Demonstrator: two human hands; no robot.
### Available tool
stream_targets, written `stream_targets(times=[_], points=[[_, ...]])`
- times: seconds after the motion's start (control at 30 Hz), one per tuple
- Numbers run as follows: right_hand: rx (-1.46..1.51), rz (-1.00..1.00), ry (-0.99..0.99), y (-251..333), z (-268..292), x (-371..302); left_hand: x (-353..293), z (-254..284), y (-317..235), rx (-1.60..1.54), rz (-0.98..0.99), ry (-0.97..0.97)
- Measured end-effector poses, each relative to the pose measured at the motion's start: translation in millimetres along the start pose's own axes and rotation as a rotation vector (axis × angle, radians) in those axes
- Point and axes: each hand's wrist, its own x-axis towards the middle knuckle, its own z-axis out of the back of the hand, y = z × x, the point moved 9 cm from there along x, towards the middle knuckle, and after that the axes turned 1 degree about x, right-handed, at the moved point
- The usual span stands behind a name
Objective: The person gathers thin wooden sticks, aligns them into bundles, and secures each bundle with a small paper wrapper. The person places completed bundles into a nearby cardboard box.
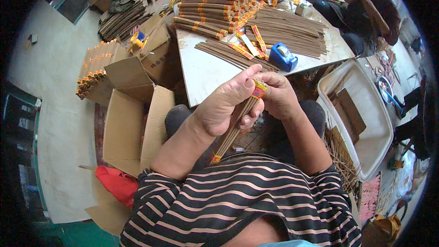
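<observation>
In front of my chest I hold a bundle of thin brown incense sticks (232,130), slanting down toward my shirt. A red and yellow paper band (259,89) wraps its upper end, and a similar band (215,158) circles the lower end. My left hand (218,105) is closed round the bundle from the left, thumb near the upper band. The fingers of my right hand (280,96) press against the banded end from the right; some fingertips are hidden. On the white table (192,75) beyond lie a blue tape dispenser (284,57), loose paper bands (258,38) and loose incense sticks (292,32).
Finished bundles (208,7) are stacked on the table, and more bundles (98,64) stand at the left. An open cardboard box (121,130) is left of my knees, near a red cloth (116,184). At right sits a white plastic tub (382,144). Other people sit beyond the table.
</observation>
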Motion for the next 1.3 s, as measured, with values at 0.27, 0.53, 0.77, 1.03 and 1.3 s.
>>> stream_targets(times=[0.27, 0.53, 0.77, 1.03, 1.3], points=[[-0.439, 0.057, -0.143, 36, -36, -12, -3, 12, -6, 0.079, -0.093, -0.165], [-0.445, 0.026, -0.245, 37, -43, -12, -7, 8, -10, 0.13, -0.143, -0.181], [-0.681, 0.049, -0.395, 43, -36, -11, -4, 13, -5, 0.103, -0.135, -0.233], [-0.428, 0.044, -0.265, 38, -32, -4, 0, -1, -10, 0.18, -0.133, -0.086], [-0.133, 0.191, -0.049, 22, -15, -2, 0, 1, -5, 0.076, -0.06, -0.046]])
